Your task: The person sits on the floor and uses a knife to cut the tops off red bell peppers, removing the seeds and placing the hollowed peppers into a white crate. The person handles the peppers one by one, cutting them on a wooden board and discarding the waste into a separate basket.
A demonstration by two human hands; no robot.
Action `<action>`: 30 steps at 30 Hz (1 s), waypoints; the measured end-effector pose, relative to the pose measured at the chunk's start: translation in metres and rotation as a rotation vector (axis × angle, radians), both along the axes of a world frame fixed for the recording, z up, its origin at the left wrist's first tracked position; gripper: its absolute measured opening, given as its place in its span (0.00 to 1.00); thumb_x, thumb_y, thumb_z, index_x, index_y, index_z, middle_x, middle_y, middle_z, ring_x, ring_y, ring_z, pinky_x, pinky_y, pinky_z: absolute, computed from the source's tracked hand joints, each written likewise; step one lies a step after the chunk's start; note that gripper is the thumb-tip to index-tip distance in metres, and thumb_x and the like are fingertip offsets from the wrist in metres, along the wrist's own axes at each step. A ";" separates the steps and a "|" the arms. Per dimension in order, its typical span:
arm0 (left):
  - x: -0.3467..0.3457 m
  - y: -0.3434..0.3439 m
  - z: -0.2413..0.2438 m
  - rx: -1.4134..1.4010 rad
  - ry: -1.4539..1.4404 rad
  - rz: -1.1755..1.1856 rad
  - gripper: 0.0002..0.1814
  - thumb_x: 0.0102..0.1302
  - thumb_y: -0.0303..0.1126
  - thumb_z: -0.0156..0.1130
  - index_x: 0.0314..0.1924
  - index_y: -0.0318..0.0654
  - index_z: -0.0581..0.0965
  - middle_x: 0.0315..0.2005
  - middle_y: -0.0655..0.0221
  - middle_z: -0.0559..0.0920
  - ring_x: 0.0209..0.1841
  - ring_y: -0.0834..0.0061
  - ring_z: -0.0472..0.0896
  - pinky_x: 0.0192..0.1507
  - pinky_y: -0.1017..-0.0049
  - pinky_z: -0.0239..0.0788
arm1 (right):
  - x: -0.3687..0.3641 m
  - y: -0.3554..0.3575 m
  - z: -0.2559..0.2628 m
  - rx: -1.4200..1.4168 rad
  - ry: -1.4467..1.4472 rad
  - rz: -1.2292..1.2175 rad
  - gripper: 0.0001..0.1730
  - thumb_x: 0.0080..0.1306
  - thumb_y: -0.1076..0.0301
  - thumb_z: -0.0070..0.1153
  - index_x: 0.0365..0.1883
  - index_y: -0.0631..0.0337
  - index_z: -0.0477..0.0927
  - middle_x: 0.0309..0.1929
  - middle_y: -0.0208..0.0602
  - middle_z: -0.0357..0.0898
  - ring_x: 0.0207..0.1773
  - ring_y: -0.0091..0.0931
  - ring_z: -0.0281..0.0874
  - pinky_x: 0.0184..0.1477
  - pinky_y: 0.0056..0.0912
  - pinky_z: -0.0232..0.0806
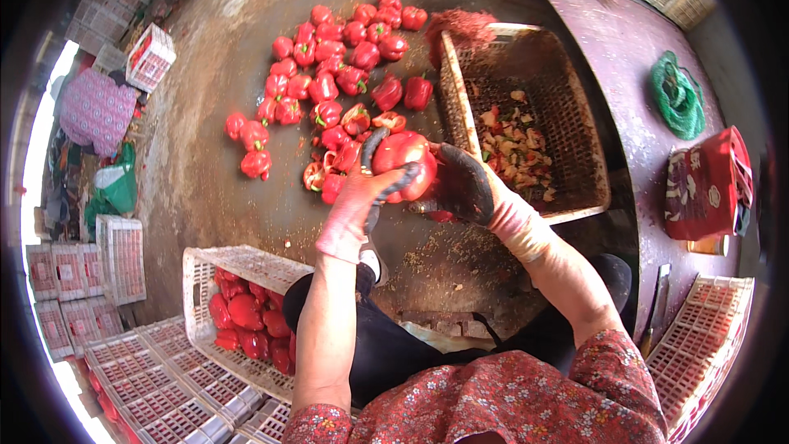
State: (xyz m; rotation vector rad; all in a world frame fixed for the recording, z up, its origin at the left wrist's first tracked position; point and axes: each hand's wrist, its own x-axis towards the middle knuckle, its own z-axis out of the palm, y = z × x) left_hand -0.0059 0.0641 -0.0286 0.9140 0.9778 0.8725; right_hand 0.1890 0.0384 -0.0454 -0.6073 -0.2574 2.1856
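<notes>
My left hand (pixel 385 182), in a stained work glove with dark fingers, grips a large red bell pepper (pixel 404 157) above the floor. Close against the pepper's right side is my right hand (pixel 465 188), gloved the same way, its fingers curled. Its inner side is shaded, so whether it holds anything is unclear. Beneath and beyond the hands, many whole red bell peppers (pixel 323 86) lie on the floor, with several cut-open ones (pixel 314 176) nearest my left hand. To the right, a dirty plastic crate (pixel 462 98) contains pale pepper cores and scraps (pixel 518 142).
A tilted white crate (pixel 246 254) at my left leg holds red peppers (pixel 246 311). Closed crates (pixel 166 376) stand lower left. Along the right, a purplish surface (pixel 592 24) carries green netting (pixel 677 95), a red bag (pixel 703 188) and a knife (pixel 661 296). Red netting (pixel 459 28) hangs on the scrap crate's corner.
</notes>
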 end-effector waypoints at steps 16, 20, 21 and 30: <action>0.091 -0.015 -0.021 0.155 -0.263 -0.151 0.37 0.70 0.54 0.54 0.68 0.35 0.61 0.62 0.61 0.69 0.63 0.68 0.69 0.67 0.67 0.61 | 0.087 -0.047 0.038 0.574 -0.994 -0.027 0.44 0.59 0.68 0.68 0.70 0.63 0.58 0.59 0.43 0.73 0.61 0.25 0.70 0.65 0.33 0.62; 0.115 -0.014 -0.028 0.302 -0.131 -0.076 0.39 0.66 0.51 0.62 0.67 0.34 0.62 0.63 0.61 0.68 0.64 0.69 0.67 0.67 0.66 0.59 | 0.081 -0.050 0.008 0.482 -0.783 -0.417 0.52 0.56 0.60 0.72 0.70 0.70 0.54 0.65 0.45 0.66 0.65 0.28 0.64 0.66 0.30 0.61; 0.123 -0.016 -0.029 0.389 -0.048 -0.005 0.40 0.63 0.49 0.67 0.67 0.34 0.62 0.63 0.61 0.68 0.65 0.68 0.67 0.67 0.66 0.58 | 0.077 -0.047 0.004 0.394 -0.682 -0.470 0.51 0.57 0.57 0.71 0.72 0.61 0.54 0.64 0.46 0.67 0.62 0.30 0.68 0.63 0.35 0.65; 0.135 -0.024 -0.016 0.252 -0.355 -0.152 0.32 0.74 0.51 0.51 0.67 0.36 0.62 0.62 0.66 0.68 0.65 0.72 0.65 0.69 0.68 0.53 | 0.116 -0.058 0.021 0.343 -0.351 -0.323 0.46 0.55 0.69 0.70 0.70 0.53 0.60 0.60 0.38 0.71 0.59 0.30 0.72 0.59 0.35 0.69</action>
